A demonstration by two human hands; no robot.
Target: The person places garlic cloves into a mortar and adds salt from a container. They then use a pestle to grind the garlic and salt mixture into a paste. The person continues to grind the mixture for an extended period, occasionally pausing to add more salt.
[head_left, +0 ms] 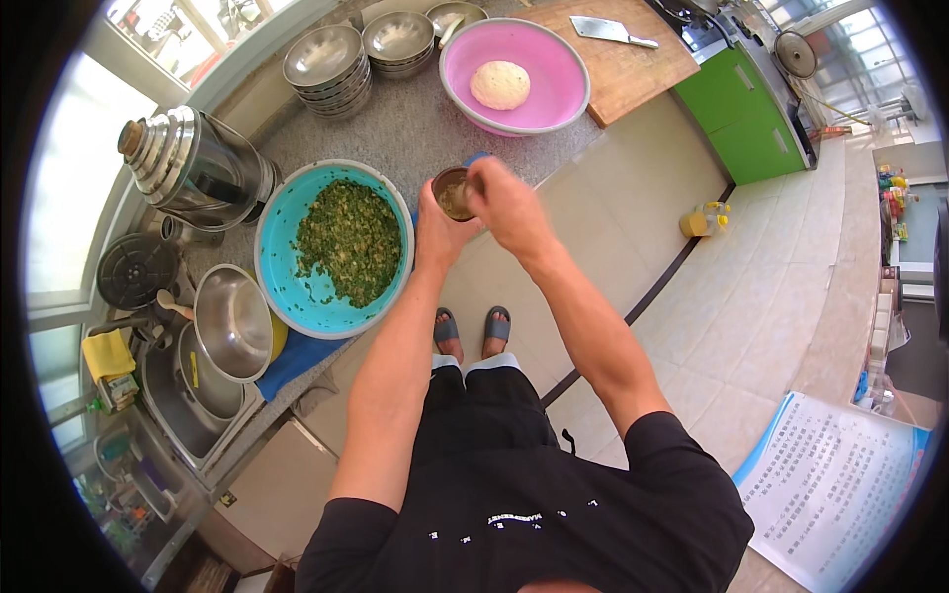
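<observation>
Over the counter's front edge, my left hand (442, 237) is wrapped round a small brown jar (452, 185), its mouth facing up and some pale brownish contents inside. My right hand (509, 210) is at the jar's right rim, fingers curled together and slightly blurred; whatever they hold is hidden. To the left of the jar stands a turquoise basin (282, 267) with chopped green filling (351, 242) heaped in it. Farther back, a pink basin (549, 74) contains a round ball of dough (500, 85).
A cleaver (603, 29) lies on a wooden board (647, 64) at the back right. Stacked steel bowls (324, 64) line the back. Steel pots (203, 163) and a steel bowl (232, 321) by the sink (168, 395) are at left. Yellow jugs (700, 220) stand on the floor.
</observation>
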